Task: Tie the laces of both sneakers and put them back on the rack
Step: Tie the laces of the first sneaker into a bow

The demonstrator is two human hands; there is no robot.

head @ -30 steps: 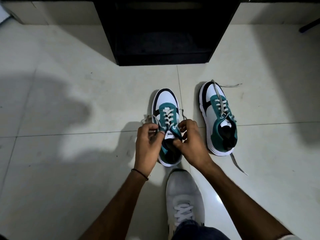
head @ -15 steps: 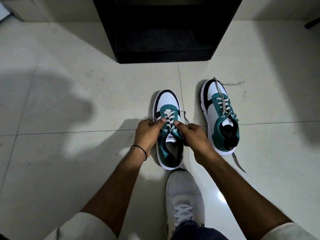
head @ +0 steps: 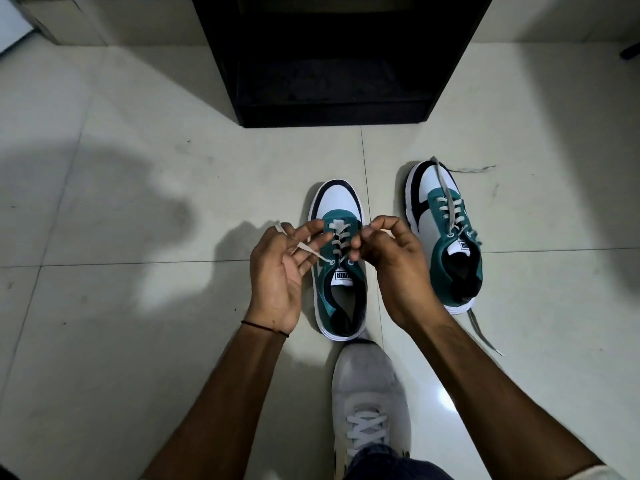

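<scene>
Two teal-and-white sneakers down on the tiled floor point(head: 138, 174), toes pointing at the black rack point(head: 339, 64) along the far edge. Left sneaker point(head: 341, 271) dead centre between both hands, right sneaker point(head: 446, 237) just beside it, off to the right, well short of the rack.

Left hand point(head: 280, 271) half open, palm up, fingers spread, with one flat grey lace end point(head: 306, 249) draped across the fingers and running down to the top eyelet. Draped more than gripped. Right hand point(head: 391, 254) curled loosely, thumb and fingertips pinched together over the laces; probably got the other end in there, but can't really tell, fingers hiding it.

Laces look flat, woven, soft and floppy, so zero stiffness to lean on. Likely a bit slick too, meaning a loose knot could creep. Best to pinch near the eyelets, not out at the tips, and keep some tension while crossing over. Sneakers themselves look light, with firm soles and a soft collar; easy grab by the heel or with fingers hooked inside the opening.

Right sneaker not tied yet: one lace lying up over the toe, another trailing on the floor point(head: 483, 332) behind the heel. Worth minding before lifting. Own grey shoe point(head: 370, 403) planted right behind the left sneaker.
</scene>
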